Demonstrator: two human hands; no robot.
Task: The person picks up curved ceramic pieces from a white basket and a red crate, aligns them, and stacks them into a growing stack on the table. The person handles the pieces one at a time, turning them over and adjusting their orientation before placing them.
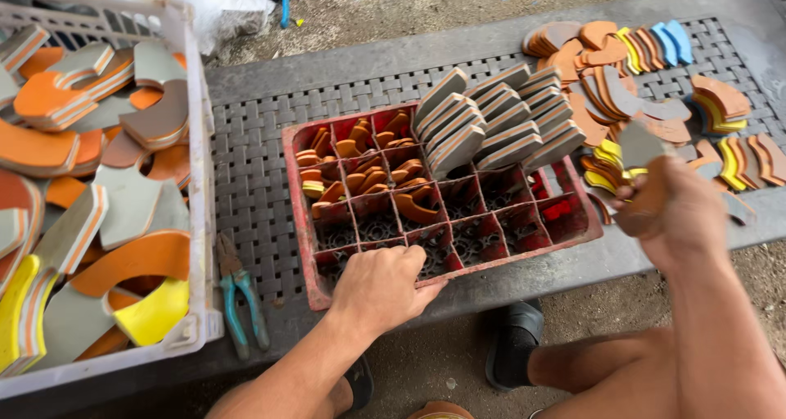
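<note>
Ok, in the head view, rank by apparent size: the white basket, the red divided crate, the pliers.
1. white basket, cut off by the frame and nearest the camera, so its lead is partly nearness.
2. red divided crate, steadied by the left hand.
3. pliers, clearly smallest.
</note>
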